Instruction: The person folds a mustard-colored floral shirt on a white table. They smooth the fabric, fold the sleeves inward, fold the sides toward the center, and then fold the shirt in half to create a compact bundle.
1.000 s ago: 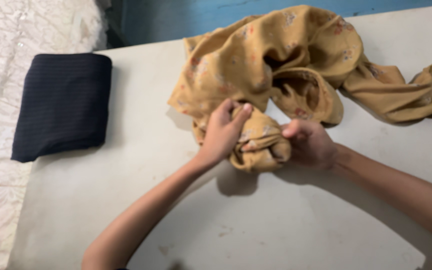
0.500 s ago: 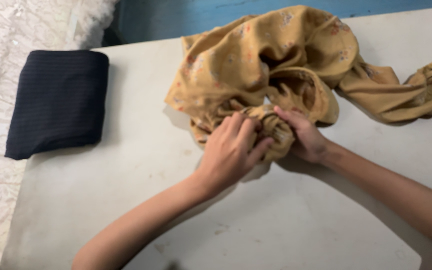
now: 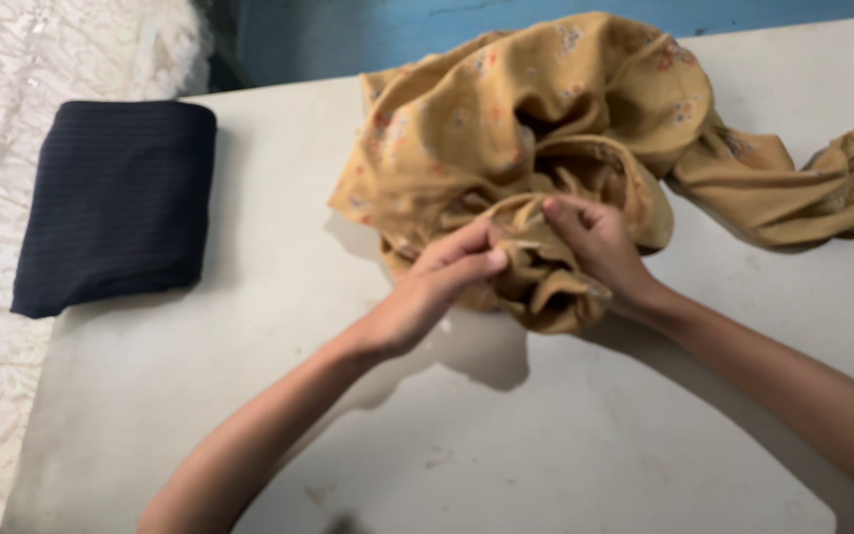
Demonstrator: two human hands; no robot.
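A wide pale table [image 3: 565, 435] is mostly bare toward the viewer from the mustard floral garment [image 3: 506, 129], giving open room there; its far and left edges lie close. The garment is heaped and crumpled, nothing folded yet. Left of it a dark cloth [image 3: 116, 203] is already folded. A gathered end is pinched by the left hand [image 3: 427, 292] and right hand [image 3: 595, 247], fingers pressed together.
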